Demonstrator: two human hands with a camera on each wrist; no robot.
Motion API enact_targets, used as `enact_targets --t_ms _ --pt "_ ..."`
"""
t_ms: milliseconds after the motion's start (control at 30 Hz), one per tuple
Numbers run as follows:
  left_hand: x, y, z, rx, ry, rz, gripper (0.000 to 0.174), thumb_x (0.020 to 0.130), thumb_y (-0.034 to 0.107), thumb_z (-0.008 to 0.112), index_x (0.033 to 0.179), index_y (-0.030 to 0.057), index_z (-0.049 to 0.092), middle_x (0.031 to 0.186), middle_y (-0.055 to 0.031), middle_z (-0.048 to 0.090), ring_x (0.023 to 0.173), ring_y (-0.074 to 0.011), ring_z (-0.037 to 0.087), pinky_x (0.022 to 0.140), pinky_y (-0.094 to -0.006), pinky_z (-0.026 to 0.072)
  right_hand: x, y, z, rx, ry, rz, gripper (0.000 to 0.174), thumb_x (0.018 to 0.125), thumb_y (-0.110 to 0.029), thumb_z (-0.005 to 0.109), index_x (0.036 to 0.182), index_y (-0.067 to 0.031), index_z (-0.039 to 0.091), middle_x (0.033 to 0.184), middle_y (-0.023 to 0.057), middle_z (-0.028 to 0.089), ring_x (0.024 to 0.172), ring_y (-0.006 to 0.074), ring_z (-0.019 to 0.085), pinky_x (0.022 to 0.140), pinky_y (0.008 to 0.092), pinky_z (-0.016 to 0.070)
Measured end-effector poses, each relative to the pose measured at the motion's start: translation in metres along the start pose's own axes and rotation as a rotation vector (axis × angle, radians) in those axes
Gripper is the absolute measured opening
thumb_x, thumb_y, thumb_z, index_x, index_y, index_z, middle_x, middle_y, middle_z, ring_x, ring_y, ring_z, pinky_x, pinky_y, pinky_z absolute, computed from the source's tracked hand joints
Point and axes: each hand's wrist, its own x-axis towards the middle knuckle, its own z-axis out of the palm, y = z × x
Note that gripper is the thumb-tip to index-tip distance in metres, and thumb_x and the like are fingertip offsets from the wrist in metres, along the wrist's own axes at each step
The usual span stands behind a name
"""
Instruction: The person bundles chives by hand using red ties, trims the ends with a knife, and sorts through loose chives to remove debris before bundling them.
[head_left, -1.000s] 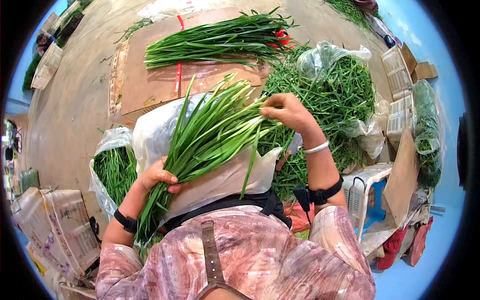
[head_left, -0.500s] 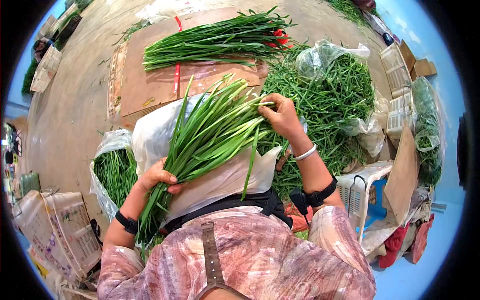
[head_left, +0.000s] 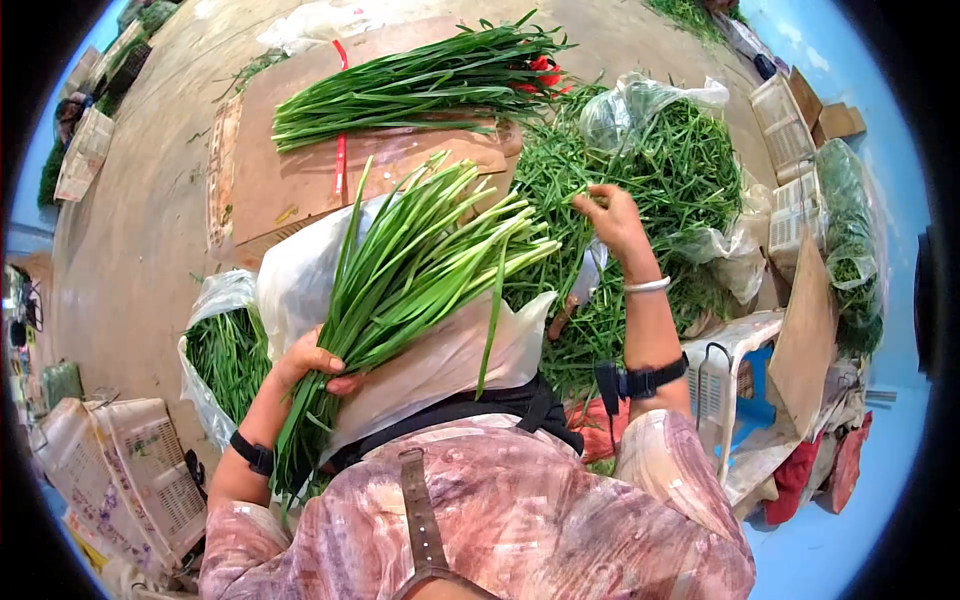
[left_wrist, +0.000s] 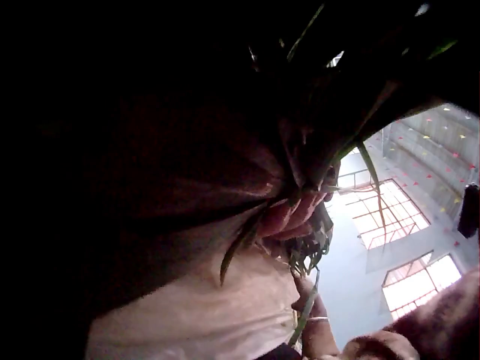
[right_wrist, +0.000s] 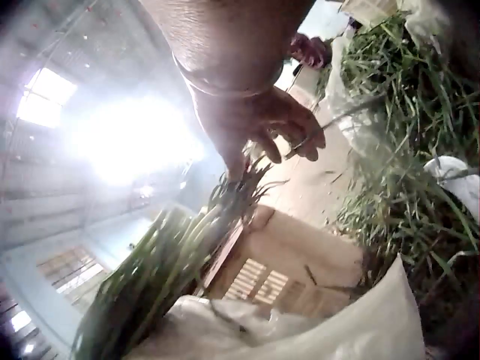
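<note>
My left hand [head_left: 312,362] grips a bunch of garlic chives [head_left: 420,265] round its leafy part, close to my body. The pale stem ends fan out up and to the right. Off to the right of those ends, my right hand [head_left: 615,218] is raised over the pile of loose green leaves [head_left: 660,170], its fingers bent. In the right wrist view a thin leaf strand [right_wrist: 352,110] sticks out from its fingers. The left wrist view is mostly dark; fingers [left_wrist: 289,217] show there below some leaves.
A second bunch of chives [head_left: 420,90] lies on a brown board [head_left: 270,190] with a red strap [head_left: 340,165]. A knife [head_left: 585,280] rests on the leaf pile. White plastic [head_left: 430,370] covers my lap. A bag of greens [head_left: 225,340] stands left, a white crate [head_left: 735,350] right.
My right hand was at the pale stem ends and has moved away to the right, over the leaf pile. The left hand keeps its hold on the bunch.
</note>
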Motion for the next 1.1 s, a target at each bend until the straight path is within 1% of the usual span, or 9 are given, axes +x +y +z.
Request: enact_targets --t_ms 67,133,200,267,400,533,600,733,1100 --pt "0.001 -0.004 -0.007 0.011 -0.075 -0.024 0.047 0.066 0.014 0.069 0.103 -0.0070 0.048 0.062 -0.0109 0.051 0.042 -0.0145 0.044 0.040 -0.0274 0.0324 -0.022 -0.030 -0.005 0.400 -0.366 -0.034 0.045 0.077 -0.023 0.069 0.107 0.0073 0.057 0.094 0.0135 0.065 0.078 0.0164 0.061 0.073 0.0279 0.0477" --pt "0.001 0.000 0.002 0.012 -0.036 -0.031 0.047 0.066 0.014 0.070 0.102 -0.0071 0.049 0.062 -0.0113 0.052 0.042 -0.0146 0.044 0.040 -0.0275 0.0325 -0.029 -0.060 -0.001 0.248 -0.646 -0.214 0.034 0.077 -0.021 0.068 0.097 0.0060 0.063 0.083 0.0097 0.066 0.071 0.0127 0.058 0.065 0.0259 0.0461" --pt "0.002 0.002 0.003 0.016 0.002 -0.013 0.047 0.066 0.015 0.070 0.101 -0.0072 0.049 0.063 -0.0116 0.052 0.041 -0.0148 0.044 0.040 -0.0275 0.0326 -0.025 -0.046 0.033 0.542 -0.559 -0.221 0.022 0.076 -0.014 0.065 0.085 0.0055 0.065 0.066 0.0032 0.062 0.056 0.0079 0.050 0.052 0.0258 0.0414" --pt "0.000 -0.003 -0.004 0.017 -0.033 -0.011 0.047 0.066 0.016 0.070 0.101 -0.0071 0.049 0.065 -0.0123 0.053 0.041 -0.0146 0.044 0.040 -0.0276 0.0335 -0.026 -0.046 0.031 0.378 -0.373 -0.262 0.017 0.077 -0.012 0.063 0.083 0.0033 0.067 0.066 0.0038 0.062 0.056 0.0068 0.050 0.050 0.0240 0.0412" --pt "-0.001 -0.005 -0.004 0.024 -0.016 -0.001 0.048 0.066 0.017 0.071 0.101 -0.0071 0.049 0.067 -0.0130 0.054 0.041 -0.0142 0.045 0.039 -0.0275 0.0342 -0.011 -0.027 0.022 1.042 -0.019 0.234 0.015 0.085 -0.015 0.057 0.084 -0.0008 0.061 0.077 0.0094 0.065 0.064 0.0138 0.061 0.054 0.0249 0.0509" --pt "0.000 0.000 0.000 0.032 -0.012 0.014 0.049 0.065 0.018 0.071 0.101 -0.0072 0.050 0.068 -0.0136 0.054 0.041 -0.0143 0.045 0.039 -0.0273 0.0346 -0.024 -0.038 0.007 0.762 0.061 0.248 0.019 0.083 -0.017 0.060 0.087 0.0006 0.062 0.078 0.0054 0.063 0.069 0.0112 0.060 0.056 0.0238 0.0484" --pt "0.001 -0.002 0.002 0.026 -0.011 -0.001 0.049 0.065 0.018 0.071 0.101 -0.0073 0.050 0.068 -0.0138 0.054 0.041 -0.0144 0.045 0.039 -0.0273 0.0347 -0.041 -0.053 0.004 0.419 -0.284 -0.202 0.029 0.078 -0.024 0.068 0.087 0.0033 0.064 0.073 0.0065 0.062 0.067 0.0113 0.057 0.057 0.0255 0.0466" --pt "0.001 -0.002 0.000 0.035 -0.003 0.011 0.049 0.065 0.017 0.070 0.102 -0.0066 0.049 0.069 -0.0142 0.054 0.042 -0.0145 0.045 0.039 -0.0272 0.0349 -0.044 -0.075 0.019 0.217 -0.508 -0.270 0.025 0.076 -0.019 0.068 0.085 0.0047 0.064 0.076 0.0059 0.064 0.066 0.0111 0.058 0.061 0.0262 0.0480" --pt "-0.001 -0.002 0.006 -0.009 0.015 0.014 0.050 0.064 0.014 0.070 0.105 -0.0052 0.048 0.071 -0.0148 0.055 0.042 -0.0144 0.045 0.040 -0.0263 0.0339 -0.043 -0.067 0.016 0.323 -0.620 -0.262 0.021 0.079 -0.012 0.059 0.091 0.0047 0.064 0.080 0.0073 0.064 0.070 0.0118 0.056 0.064 0.0280 0.0468"
